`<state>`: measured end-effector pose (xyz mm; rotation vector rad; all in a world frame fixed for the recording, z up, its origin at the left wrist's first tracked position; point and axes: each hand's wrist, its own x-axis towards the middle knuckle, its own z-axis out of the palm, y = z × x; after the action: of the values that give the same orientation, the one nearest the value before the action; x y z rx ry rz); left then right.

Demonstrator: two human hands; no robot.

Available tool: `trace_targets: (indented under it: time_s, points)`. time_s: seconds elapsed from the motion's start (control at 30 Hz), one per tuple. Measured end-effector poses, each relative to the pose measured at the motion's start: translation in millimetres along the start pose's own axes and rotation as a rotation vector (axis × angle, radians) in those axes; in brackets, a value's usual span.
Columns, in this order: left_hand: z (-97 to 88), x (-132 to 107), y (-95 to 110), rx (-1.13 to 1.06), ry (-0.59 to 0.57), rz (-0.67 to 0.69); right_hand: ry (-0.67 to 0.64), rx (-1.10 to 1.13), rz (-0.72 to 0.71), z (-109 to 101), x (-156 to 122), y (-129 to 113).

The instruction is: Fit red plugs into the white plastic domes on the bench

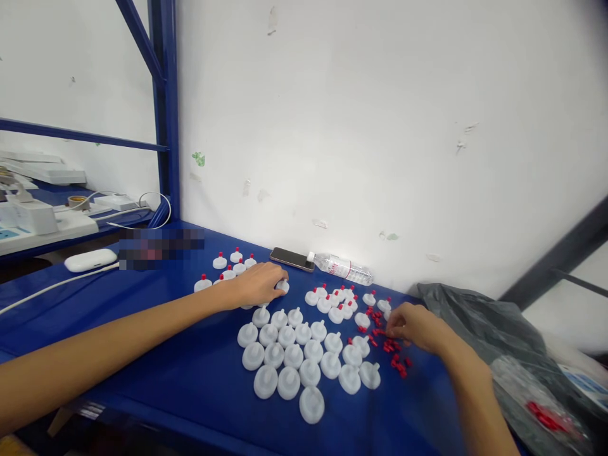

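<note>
Several white plastic caps [294, 354] with upright spouts stand in rows on the blue table [190, 380]. More white caps with red tips [235, 261] sit behind my left hand, and another such group [337, 303] lies to the right. My left hand [259, 284] reaches forward with fingers curled round a white cap [283, 285]. My right hand [418, 326] rests on a scatter of small red plugs [396, 354], fingers pinched together at the pile.
A phone [292, 258] and a lying water bottle [342, 267] rest against the white wall. A white charger case and cable [90, 259] lie at left. A grey plastic bag [489, 323] and a clear bag of red plugs [546, 415] sit at right.
</note>
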<state>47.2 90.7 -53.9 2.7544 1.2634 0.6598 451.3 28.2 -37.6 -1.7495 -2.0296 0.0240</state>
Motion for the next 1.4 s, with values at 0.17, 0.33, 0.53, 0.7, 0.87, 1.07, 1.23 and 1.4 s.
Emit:
trace_targets:
  time_s: [0.17, 0.33, 0.53, 0.7, 0.87, 1.07, 1.23, 1.4]
  points:
    - [-10.7, -3, 15, 0.063, 0.031, 0.052, -0.113, 0.045, -0.022, -17, 3, -17]
    - [-16.2, -6, 30, 0.083, 0.14, 0.123, -0.04, 0.058, -0.082, -13, 10, -55]
    - [-19.2, -8, 42, 0.11, 0.207, 0.256, 0.076, 0.095, -0.227, 9, 9, -94]
    - [-15.8, -9, 48, 0.14, 0.237, 0.347, 0.066, 0.268, -0.292, 25, 4, -119]
    - [-11.2, -12, 53, 0.15, 0.25, 0.417, 0.063, 0.383, -0.311, 30, -1, -134]
    - [-9.4, -12, 56, 0.095, 0.256, 0.436, 0.065, 0.45, -0.289, 28, -3, -136]
    - [-8.3, -14, 55, -0.026, 0.266, 0.406, 0.057, 0.477, -0.291, 26, -4, -138]
    - [-8.6, -13, 56, -0.253, 0.28, 0.353, 0.106, 0.493, -0.278, 28, -5, -142]
